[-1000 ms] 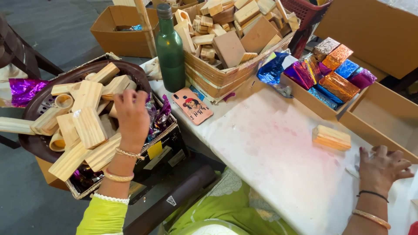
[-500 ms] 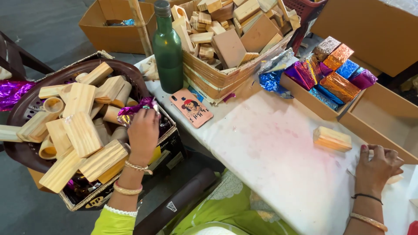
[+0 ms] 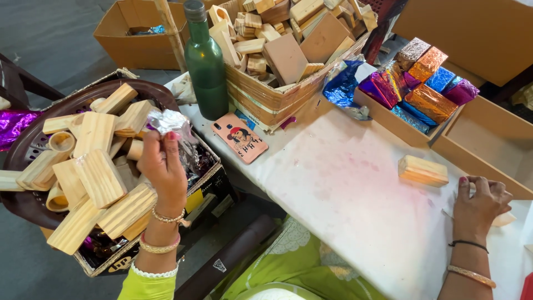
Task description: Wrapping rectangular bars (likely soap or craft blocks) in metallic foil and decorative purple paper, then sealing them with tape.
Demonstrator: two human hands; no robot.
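Silver crinkled foil sheet (image 3: 166, 119) pinched in left hand (image 3: 162, 169) above brown basket of bare wooden blocks (image 3: 100, 166). Right hand (image 3: 480, 200) flat on white table (image 3: 344, 189), fingers loosely curled, holding nothing, near one unwrapped wooden block (image 3: 423, 170). Foil-wrapped coloured blocks (image 3: 416, 83) fill part of cardboard tray (image 3: 388, 119); many bare blocks remain.

The right hand (image 3: 482, 201) covers most of a pale scrap, only a corner (image 3: 504, 219) peeking out. The crumpled silver foil sheet (image 3: 173, 123) hides the left hand's (image 3: 162, 169) fingertips. The dark round plastic basket (image 3: 22, 145) runs off the left edge, its floor buried under pale wooden blocks (image 3: 99, 176).
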